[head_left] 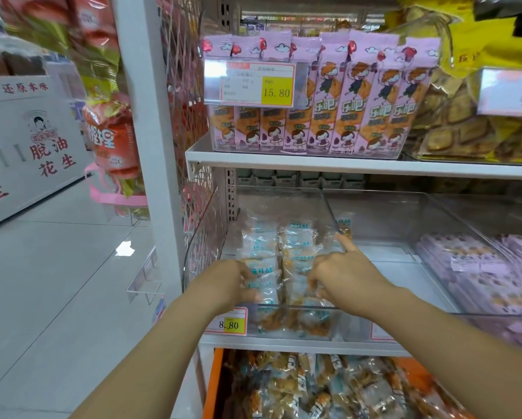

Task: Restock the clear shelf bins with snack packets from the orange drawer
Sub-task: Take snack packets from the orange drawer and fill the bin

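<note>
Snack packets (296, 237) are gripped in the clear bin (296, 307) by the left hand (238, 282); others, by the right hand (344, 273).

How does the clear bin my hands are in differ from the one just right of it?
The left bin is packed with clear snack packets; the neighbouring bin is almost bare, its white floor showing. The left bin's yellow tag reads 8.80; the neighbouring bin's tag is mostly hidden behind an arm. Both are clear plastic, on one shelf.
</note>
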